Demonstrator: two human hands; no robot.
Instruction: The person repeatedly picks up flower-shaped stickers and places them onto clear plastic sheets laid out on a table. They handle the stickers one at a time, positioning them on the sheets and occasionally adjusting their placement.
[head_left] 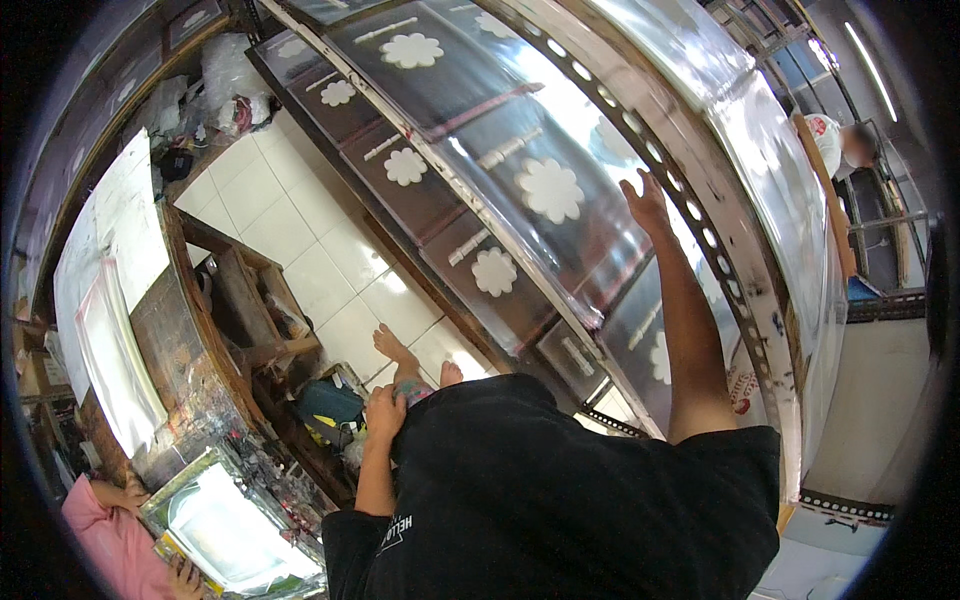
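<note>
My right hand (648,200), its fingers apart, reaches over the long dark table (540,340) covered in clear plastic sheeting. It holds nothing; I cannot tell whether it touches the film. Beside it on the sheeting is a white scalloped flower shape (550,190), with a ribbed white bar (508,148) above it. Similar flowers repeat along the table, such as the smaller one (494,272) nearer to me. My left hand (384,412) rests against my patterned shorts, its fingers loosely bent with nothing seen in them.
A slotted metal rail (690,210) runs along the table's right side. At left, a paint-stained workbench (190,340) carries white sheets. A person in a pink sleeve (100,530) handles a framed screen (235,525). Another person (830,150) is at far right. White floor tiles (320,270) lie between.
</note>
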